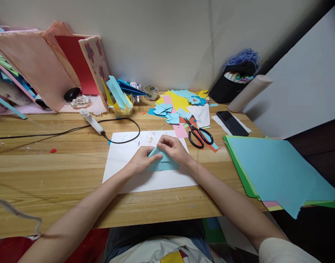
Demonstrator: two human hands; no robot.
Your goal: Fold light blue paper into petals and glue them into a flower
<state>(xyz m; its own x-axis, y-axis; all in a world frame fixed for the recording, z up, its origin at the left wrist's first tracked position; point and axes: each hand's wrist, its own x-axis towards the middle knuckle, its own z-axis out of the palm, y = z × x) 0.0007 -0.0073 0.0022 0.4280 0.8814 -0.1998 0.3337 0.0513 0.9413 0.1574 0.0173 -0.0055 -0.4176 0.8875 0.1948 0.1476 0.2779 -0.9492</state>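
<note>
Folding looks like the step in hand, over a white sheet (115,168) on the table (60,164). On the left, the left hand (143,158) has its grip closed on the blue paper (163,166), with the thumb on top. The paper is in the middle, over the white sheet; I cannot tell if it touches it. It looks like a folded triangle, partly hidden by the hands. Its tip points to the far side, and its long side runs left to right along the near edge. On the right, the right hand (174,148) pinches the paper near the tip. I think the next move needs a neat line-up and a firm press, with the left hand holding tight. Farther right, black scissors (194,128) lie on the table, far of the white sheet's right corner.
</note>
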